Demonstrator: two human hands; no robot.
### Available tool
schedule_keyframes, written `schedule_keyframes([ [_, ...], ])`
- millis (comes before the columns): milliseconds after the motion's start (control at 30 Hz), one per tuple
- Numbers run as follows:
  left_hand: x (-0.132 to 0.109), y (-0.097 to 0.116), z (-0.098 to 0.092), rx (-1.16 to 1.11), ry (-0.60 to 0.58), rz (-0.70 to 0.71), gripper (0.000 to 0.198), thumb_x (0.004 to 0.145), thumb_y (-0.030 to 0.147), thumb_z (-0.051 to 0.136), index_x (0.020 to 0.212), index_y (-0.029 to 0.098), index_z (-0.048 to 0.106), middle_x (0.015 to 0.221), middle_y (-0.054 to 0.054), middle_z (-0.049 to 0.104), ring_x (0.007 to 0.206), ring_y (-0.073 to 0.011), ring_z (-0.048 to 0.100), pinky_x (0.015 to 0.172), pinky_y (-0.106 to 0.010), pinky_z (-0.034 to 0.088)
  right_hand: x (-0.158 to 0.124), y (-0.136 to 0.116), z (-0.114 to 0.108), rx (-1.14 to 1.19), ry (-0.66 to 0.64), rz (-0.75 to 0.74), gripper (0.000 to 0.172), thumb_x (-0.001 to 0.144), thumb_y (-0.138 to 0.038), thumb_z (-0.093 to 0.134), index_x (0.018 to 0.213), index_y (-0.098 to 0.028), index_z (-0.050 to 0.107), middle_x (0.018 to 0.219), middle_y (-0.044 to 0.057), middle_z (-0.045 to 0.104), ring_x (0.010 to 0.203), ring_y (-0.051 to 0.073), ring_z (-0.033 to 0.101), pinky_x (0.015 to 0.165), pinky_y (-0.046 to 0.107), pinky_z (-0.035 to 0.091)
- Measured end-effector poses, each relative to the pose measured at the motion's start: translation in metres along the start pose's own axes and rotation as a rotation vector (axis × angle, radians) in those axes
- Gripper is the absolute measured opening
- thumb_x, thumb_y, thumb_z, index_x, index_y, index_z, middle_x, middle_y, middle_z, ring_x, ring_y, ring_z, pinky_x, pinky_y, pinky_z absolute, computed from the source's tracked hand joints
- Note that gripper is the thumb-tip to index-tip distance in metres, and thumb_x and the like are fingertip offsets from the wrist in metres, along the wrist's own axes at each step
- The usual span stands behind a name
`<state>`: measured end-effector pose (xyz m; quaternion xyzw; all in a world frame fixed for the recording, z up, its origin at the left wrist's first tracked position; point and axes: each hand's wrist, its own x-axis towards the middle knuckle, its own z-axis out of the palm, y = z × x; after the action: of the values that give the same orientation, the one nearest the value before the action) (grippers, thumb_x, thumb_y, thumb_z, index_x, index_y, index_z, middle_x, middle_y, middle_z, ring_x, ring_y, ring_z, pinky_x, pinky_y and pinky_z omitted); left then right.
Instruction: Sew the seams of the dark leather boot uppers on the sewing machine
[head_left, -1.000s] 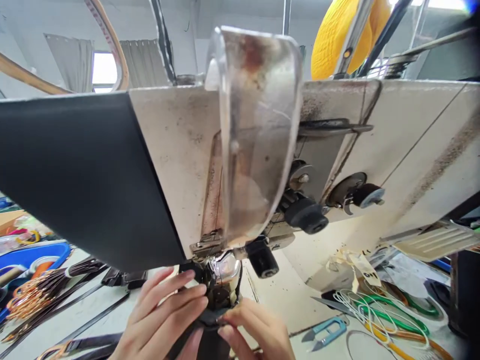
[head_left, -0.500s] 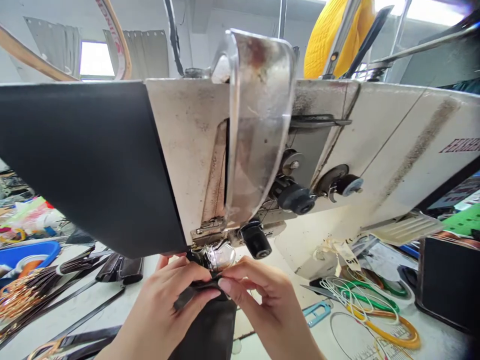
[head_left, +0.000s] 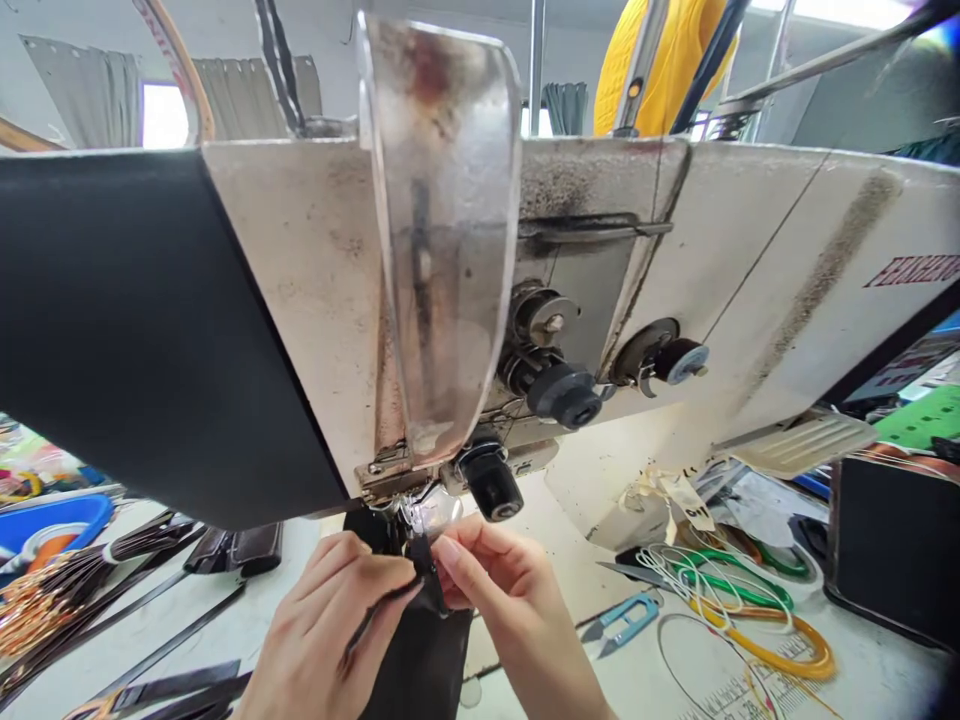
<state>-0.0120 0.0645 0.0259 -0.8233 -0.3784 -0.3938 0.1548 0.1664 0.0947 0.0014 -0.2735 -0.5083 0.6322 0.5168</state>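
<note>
A sewing machine (head_left: 315, 270) spans the view, and its lit needle area (head_left: 431, 510) lies just beyond my fingers. My left hand (head_left: 322, 620) pinches a dark strip (head_left: 375, 610) between thumb and fingers; its edge shows along the thumb. My right hand (head_left: 510, 600) is closed with thumb and forefinger on a short black strap piece (head_left: 426, 565) that stands up close below the needle area. Beneath both hands a wider black panel (head_left: 424, 665) runs towards me. Whether the strip, strap piece and panel are joined cannot be seen.
Blue thread snips (head_left: 622, 622), scissors with yellow handles (head_left: 787, 650) and a tangle of white cord (head_left: 694, 575) lie right. At left are a blue basin (head_left: 82, 520) and bundled dark straps (head_left: 135, 545). A clear guard (head_left: 450, 250) hangs in front of the machine head.
The view has shifted, so the machine appears further left. My hands have moved slightly apart, and the black strap piece between them now stands more upright. The blue snips show more fully.
</note>
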Motion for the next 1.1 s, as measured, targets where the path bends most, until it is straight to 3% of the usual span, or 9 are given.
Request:
schedule_keyframes([
  [133,0.0,0.003,-0.002,-0.003,-0.084,-0.089,0.016,0.099,0.014,0.05,0.108,0.026,0.055,0.086,0.004,0.071,0.082,-0.0141,0.066,0.077,-0.025,0.05,-0.006,0.002,-0.004,-0.04,0.002,-0.075,0.022,0.081,-0.036,0.084,0.099,-0.025,0.076,0.09,0.0,0.069,0.083,0.013,0.062,0.073,0.019,0.054],
  [333,0.007,0.006,-0.008,-0.102,-0.161,-0.241,0.015,0.096,0.014,0.056,0.1,0.029,0.055,0.086,0.009,0.066,0.079,-0.0089,0.063,0.08,-0.02,0.047,-0.01,0.0,0.007,-0.128,0.145,-0.157,0.014,0.082,-0.029,0.08,0.096,-0.031,0.079,0.091,-0.002,0.074,0.077,0.011,0.066,0.072,0.018,0.057],
  [500,0.008,0.004,-0.009,-0.088,-0.147,-0.167,0.015,0.097,0.017,0.057,0.106,0.03,0.057,0.092,0.01,0.071,0.086,-0.0099,0.066,0.097,-0.022,0.044,-0.011,0.0,0.009,-0.118,0.138,-0.189,0.016,0.083,-0.027,0.078,0.098,-0.033,0.08,0.092,-0.003,0.074,0.076,0.01,0.066,0.071,0.017,0.057],
  [733,0.005,-0.001,-0.004,-0.031,-0.122,-0.069,0.012,0.1,0.02,0.054,0.109,0.028,0.057,0.086,0.008,0.072,0.083,-0.012,0.067,0.091,-0.025,0.048,-0.009,0.01,0.007,-0.047,0.15,-0.277,0.011,0.085,-0.024,0.077,0.094,-0.031,0.078,0.09,-0.003,0.075,0.078,0.01,0.07,0.07,0.014,0.057],
  [900,0.005,0.001,-0.001,-0.072,-0.075,-0.071,0.014,0.099,0.013,0.054,0.104,0.026,0.057,0.081,0.006,0.071,0.079,-0.0136,0.066,0.087,-0.029,0.049,-0.011,0.012,0.001,-0.467,0.208,-0.625,0.02,0.087,-0.013,0.076,0.097,-0.03,0.075,0.086,-0.006,0.076,0.076,0.008,0.072,0.073,0.011,0.056],
  [1100,0.005,0.006,-0.002,-0.053,-0.019,-0.007,0.024,0.094,0.001,0.051,0.103,0.022,0.058,0.08,0.004,0.068,0.083,-0.0123,0.065,0.102,-0.029,0.041,-0.015,0.013,-0.007,-0.824,0.17,-0.961,0.025,0.089,0.001,0.065,0.104,-0.018,0.071,0.089,0.002,0.075,0.082,0.012,0.072,0.093,0.023,0.059],
])
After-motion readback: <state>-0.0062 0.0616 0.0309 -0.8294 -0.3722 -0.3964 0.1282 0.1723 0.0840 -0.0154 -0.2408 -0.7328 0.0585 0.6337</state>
